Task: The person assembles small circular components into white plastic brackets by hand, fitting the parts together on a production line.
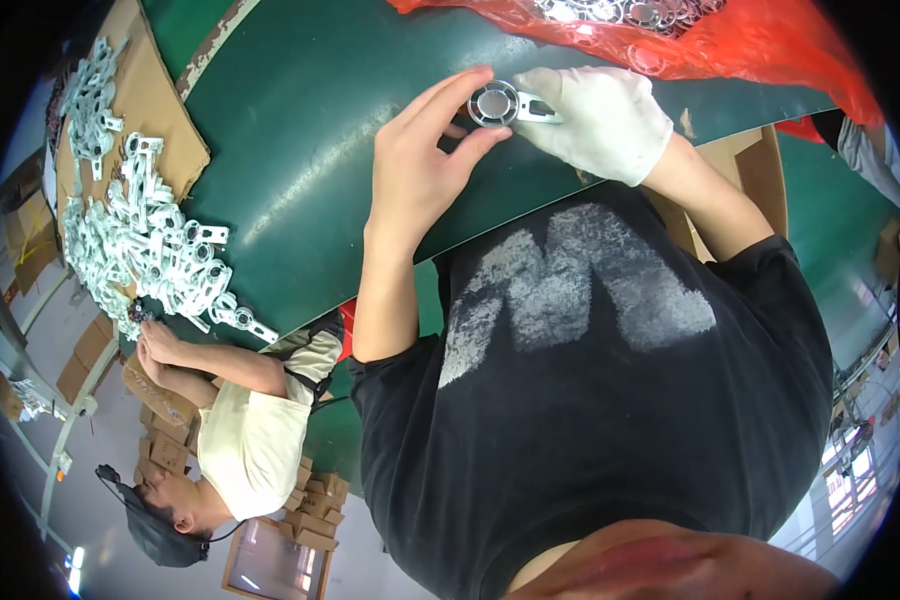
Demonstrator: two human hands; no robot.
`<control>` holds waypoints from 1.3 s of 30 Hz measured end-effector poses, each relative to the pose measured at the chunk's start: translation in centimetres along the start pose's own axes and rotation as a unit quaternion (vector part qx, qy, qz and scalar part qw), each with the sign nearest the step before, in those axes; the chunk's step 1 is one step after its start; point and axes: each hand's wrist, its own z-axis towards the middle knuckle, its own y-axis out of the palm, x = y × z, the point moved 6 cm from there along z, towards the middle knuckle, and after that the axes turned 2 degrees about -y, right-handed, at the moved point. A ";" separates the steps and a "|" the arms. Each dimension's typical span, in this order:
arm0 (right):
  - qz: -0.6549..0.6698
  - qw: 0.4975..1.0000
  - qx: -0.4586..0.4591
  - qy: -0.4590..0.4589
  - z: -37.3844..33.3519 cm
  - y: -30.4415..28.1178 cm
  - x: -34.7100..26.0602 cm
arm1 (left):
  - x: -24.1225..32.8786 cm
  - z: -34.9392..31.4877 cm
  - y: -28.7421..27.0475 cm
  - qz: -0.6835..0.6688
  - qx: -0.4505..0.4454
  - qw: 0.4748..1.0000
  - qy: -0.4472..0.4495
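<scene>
Over the green table [290,150], both my hands hold one shiny metal part with a round spoked head and a slotted tab [496,104]. My left hand [418,160], bare, grips the round head between thumb and fingertips. On the tab side, my right hand [605,120] wears a white glove and has its fingers closed at the tab. The gloved fingers' undersides are hidden.
A heap of similar pale metal parts [160,235] lies on the table at left, partly by a cardboard sheet [175,110]. At the far right, a red plastic bag [770,55] holds more shiny parts [650,14]. A co-worker [255,440] handles something dark at the heap's near edge.
</scene>
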 end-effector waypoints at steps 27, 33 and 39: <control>0.081 0.994 0.034 -0.057 0.0 1.9 0.6 | -0.8 1.2 2.1 -0.253 -0.030 0.967 0.007; 0.176 0.982 0.063 -0.003 0.3 -0.8 0.6 | -1.4 6.7 -4.3 -0.160 -0.027 0.986 -0.037; 0.210 0.972 0.107 0.007 -1.5 1.4 3.1 | -11.6 13.8 -18.9 -0.193 0.305 0.930 -0.068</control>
